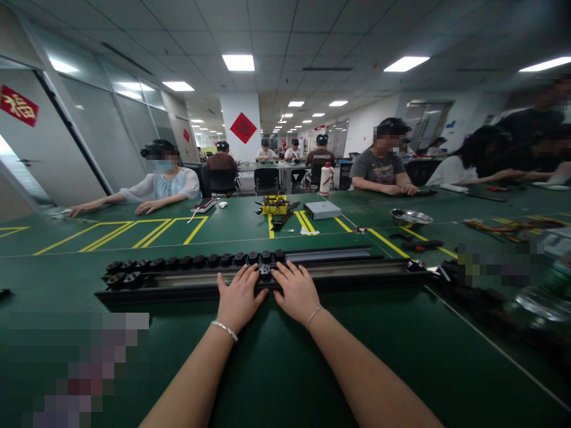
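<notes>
A long black rail (pixel 357 274) with a channel along it lies across the green table in front of me. Both hands rest on the rail's near side, fingers stretched forward. In the channel sits a small black socket-like module (pixel 264 272), right between my left hand (pixel 238 297) and my right hand (pixel 295 291). Fingertips of both hands are close beside it; whether they press on it I cannot tell. Two similar modules (pixel 124 279) sit at the rail's left end. Behind the rail stands a row of several more modules (pixel 198 261).
A second dark rail (pixel 330 254) lies behind the first. Farther back are a yellow box (pixel 275 205) with cables, a grey box (pixel 322 209), a metal bowl (pixel 411 217) and a white bottle (pixel 326 179). Coloured wires (pixel 495 230) lie at right. Other people sit across the table.
</notes>
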Demonstrator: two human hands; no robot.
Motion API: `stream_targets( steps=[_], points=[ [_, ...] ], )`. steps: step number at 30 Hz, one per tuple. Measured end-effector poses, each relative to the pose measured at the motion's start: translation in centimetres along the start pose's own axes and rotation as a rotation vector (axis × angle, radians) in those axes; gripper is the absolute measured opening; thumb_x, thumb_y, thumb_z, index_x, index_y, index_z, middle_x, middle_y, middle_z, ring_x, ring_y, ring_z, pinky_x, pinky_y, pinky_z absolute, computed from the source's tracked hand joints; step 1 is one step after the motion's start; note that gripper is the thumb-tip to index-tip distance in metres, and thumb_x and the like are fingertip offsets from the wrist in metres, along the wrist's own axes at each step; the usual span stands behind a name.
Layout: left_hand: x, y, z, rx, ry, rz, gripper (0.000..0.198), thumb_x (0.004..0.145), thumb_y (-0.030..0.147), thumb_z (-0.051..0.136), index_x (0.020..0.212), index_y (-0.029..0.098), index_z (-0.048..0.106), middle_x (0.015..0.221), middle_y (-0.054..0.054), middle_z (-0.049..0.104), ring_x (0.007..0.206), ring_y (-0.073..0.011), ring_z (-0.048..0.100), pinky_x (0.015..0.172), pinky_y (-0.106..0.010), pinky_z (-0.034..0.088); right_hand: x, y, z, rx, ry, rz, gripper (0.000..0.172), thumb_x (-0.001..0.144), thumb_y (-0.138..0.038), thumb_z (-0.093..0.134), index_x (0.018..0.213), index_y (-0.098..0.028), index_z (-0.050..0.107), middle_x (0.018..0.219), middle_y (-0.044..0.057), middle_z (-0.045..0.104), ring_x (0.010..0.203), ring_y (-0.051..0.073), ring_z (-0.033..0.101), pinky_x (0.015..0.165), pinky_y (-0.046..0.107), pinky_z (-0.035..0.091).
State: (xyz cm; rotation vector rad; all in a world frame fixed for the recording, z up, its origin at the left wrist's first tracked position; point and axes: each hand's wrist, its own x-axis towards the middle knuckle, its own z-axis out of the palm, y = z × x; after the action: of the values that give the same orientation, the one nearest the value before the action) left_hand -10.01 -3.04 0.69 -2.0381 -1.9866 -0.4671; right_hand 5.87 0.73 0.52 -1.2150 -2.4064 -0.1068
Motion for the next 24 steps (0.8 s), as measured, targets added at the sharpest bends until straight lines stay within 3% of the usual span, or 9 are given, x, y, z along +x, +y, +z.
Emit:
stream_targets(
  steps=[7, 14, 20, 24],
  points=[
    [0.0, 0.1, -0.4, 0.026, -0.010, 0.010, 0.040, 0.080, 0.042, 0.046, 0.117, 0.028, 0.050, 0.137, -0.005, 0.045, 0.129, -0.0267, 0.034, 0.104, -0.063, 0.012, 0.1, -0.1, -0.3, 0.024, -0.020, 0.010, 0.048, 0.078, -0.035, 0.049, 0.126, -0.026, 0.047, 0.139, 0.001, 0.040, 0.128, 0.023, 0.029, 0.105, 0.041, 0.018],
    [0.1, 0.1, -0.1, 0.024, 0.001, 0.084, 0.039, 0.080, 0.037, 0.046, 0.117, 0.025, 0.049, 0.138, -0.003, 0.043, 0.130, -0.0215, 0.032, 0.107, -0.048, 0.022, 0.1, 0.0, -0.1, 0.028, -0.022, 0.003, 0.049, 0.078, -0.033, 0.050, 0.126, -0.023, 0.046, 0.139, 0.002, 0.040, 0.128, 0.022, 0.029, 0.106, 0.041, 0.017],
    [0.3, 0.5, 0.1, 0.008, -0.014, 0.132, 0.044, 0.078, 0.033, 0.048, 0.121, 0.024, 0.046, 0.138, -0.003, 0.044, 0.130, -0.0199, 0.033, 0.103, -0.040, 0.030, 0.0, -0.4, -0.2, -0.044, -0.065, 0.055, 0.057, 0.080, -0.036, 0.046, 0.133, -0.019, 0.038, 0.143, 0.007, 0.033, 0.131, 0.027, 0.023, 0.107, 0.051, 0.001],
    [0.3, 0.6, 0.0, 0.005, -0.020, 0.137, 0.044, 0.078, 0.033, 0.048, 0.121, 0.024, 0.046, 0.139, -0.003, 0.043, 0.130, -0.0200, 0.033, 0.102, -0.040, 0.030, 0.0, -1.0, -0.2, -0.088, -0.094, 0.125, 0.059, 0.081, -0.035, 0.044, 0.136, -0.016, 0.034, 0.144, 0.009, 0.029, 0.132, 0.033, 0.018, 0.106, 0.055, 0.001]
  ],
)
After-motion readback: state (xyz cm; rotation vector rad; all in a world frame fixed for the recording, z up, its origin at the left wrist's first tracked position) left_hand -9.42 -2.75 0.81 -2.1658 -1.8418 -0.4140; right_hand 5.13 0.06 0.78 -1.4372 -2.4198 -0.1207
